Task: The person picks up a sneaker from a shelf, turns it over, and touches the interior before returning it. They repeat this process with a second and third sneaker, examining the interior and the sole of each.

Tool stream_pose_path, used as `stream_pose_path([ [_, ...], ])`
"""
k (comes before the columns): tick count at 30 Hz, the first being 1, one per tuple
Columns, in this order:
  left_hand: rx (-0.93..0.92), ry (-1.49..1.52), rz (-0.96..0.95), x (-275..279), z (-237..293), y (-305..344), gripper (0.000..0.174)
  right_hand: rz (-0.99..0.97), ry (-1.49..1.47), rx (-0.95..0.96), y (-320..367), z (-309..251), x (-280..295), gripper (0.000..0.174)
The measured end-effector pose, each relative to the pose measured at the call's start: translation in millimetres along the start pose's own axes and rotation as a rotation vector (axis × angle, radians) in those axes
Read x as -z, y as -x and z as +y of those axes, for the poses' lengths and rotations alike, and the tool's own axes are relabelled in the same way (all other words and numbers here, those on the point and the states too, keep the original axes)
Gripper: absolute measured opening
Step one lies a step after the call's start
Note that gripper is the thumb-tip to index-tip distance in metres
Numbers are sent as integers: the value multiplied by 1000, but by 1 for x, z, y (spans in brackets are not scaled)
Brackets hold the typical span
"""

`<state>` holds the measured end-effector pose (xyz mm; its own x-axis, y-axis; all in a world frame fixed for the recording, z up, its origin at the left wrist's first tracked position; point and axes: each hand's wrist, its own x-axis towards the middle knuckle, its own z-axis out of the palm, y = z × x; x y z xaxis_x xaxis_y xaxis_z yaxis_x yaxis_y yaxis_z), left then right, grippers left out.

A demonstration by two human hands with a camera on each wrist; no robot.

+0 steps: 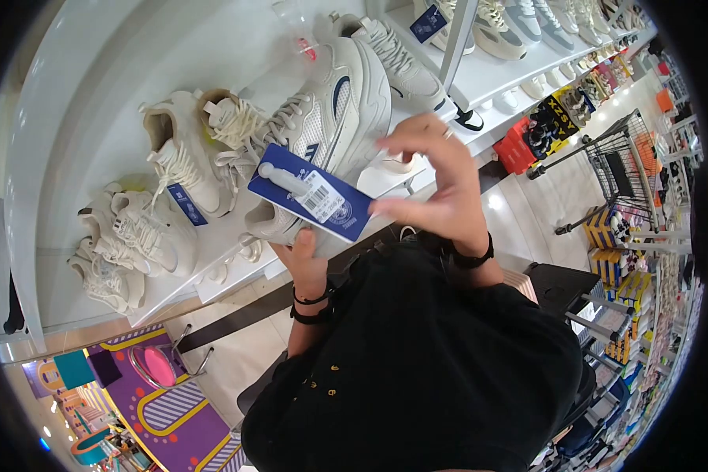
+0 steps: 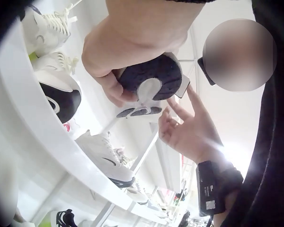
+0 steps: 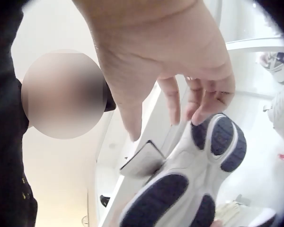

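Note:
My left hand [image 1: 303, 263] [image 2: 137, 47] grips a white shoe [image 1: 350, 102] with navy details at its lower end. Its sole [image 2: 154, 78] [image 3: 194, 156] has dark navy pads on white. A blue paper tag [image 1: 279, 181] with a barcode label and a clear plastic fastener lies over the shoe's lower part; its edge shows in the right wrist view [image 3: 144, 161]. My right hand [image 1: 444, 181] [image 2: 194, 135] [image 3: 175, 61] is spread beside them, thumb near the tag's right corner, some fingertips at the sole's edge; whether they touch it is unclear.
Several white shoes [image 1: 185, 157] stand on the white shelf [image 1: 118, 79] to the left, more on a shelf at the upper right. A shopping cart [image 1: 625, 169], a red box [image 1: 515, 147] and a black stool [image 1: 562, 287] are at the right.

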<state>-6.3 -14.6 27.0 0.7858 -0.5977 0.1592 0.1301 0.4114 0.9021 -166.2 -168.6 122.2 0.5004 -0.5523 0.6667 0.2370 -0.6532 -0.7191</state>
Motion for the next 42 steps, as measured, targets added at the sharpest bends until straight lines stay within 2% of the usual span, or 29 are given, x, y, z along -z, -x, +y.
stream_pose_path([
  [2,95,128,-66,10,-5,1,88,218,-52,-159,9,20,1,65],
  [3,81,-114,-31,32,-27,3,87,220,-49,-160,7,20,3,65],
  [4,84,-113,-33,37,-29,3,87,272,-223,-291,4,18,5,72],
  [5,72,-138,-122,41,-30,2,85,324,-399,-422,2,18,6,78],
  [6,61,-164,-212,46,-32,0,84,327,-397,-423,2,20,8,78],
  [7,-22,-92,-313,51,-42,-8,87,297,-533,-402,2,23,9,81],
  [8,-18,-179,-314,60,-41,-7,92,265,-669,-380,4,26,11,84],
  [10,-104,-365,-495,62,-41,-15,95,253,-638,-369,11,31,14,86],
  [11,-352,-661,-613,94,-66,-20,94,268,-681,-396,13,33,14,86],
  [12,-357,-879,-852,69,-44,-25,95,282,-725,-423,13,34,14,87],
  [14,-468,-1005,-693,40,-20,-25,83,292,-730,-373,8,33,17,85],
  [15,-409,-623,-626,-5,5,-24,64,299,-758,-389,8,33,20,81],
  [16,-409,-620,-633,-7,-1,-23,64,307,-785,-404,8,34,23,77],
  [18,-472,-379,-501,-8,-15,-22,53,318,-794,-413,13,41,30,71],
  [19,-259,-547,-541,-21,8,-28,53,323,-805,-425,15,43,34,65],
  [20,-258,-546,-550,-29,11,-29,53,331,-802,-424,15,43,37,65],
  [22,-771,-548,-660,-44,8,-32,54,403,-822,-448,14,43,41,57],
  [26,-838,-612,-651,-55,0,-23,57,422,-868,-438,16,46,58,50],
  [30,-817,-626,-594,-62,-9,-8,43,382,-834,-401,19,50,68,44],
  [33,-834,-691,-574,-60,-9,-1,40,352,-831,-391,21,60,72,41],
  [36,-871,-814,-561,-63,-1,7,47,327,-869,-412,22,73,76,38],
  [39,-921,-944,-595,-68,3,10,40,340,-940,-454,20,75,78,35],
  [42,-930,-945,-580,-75,5,12,42,339,-962,-447,18,80,81,33],
])
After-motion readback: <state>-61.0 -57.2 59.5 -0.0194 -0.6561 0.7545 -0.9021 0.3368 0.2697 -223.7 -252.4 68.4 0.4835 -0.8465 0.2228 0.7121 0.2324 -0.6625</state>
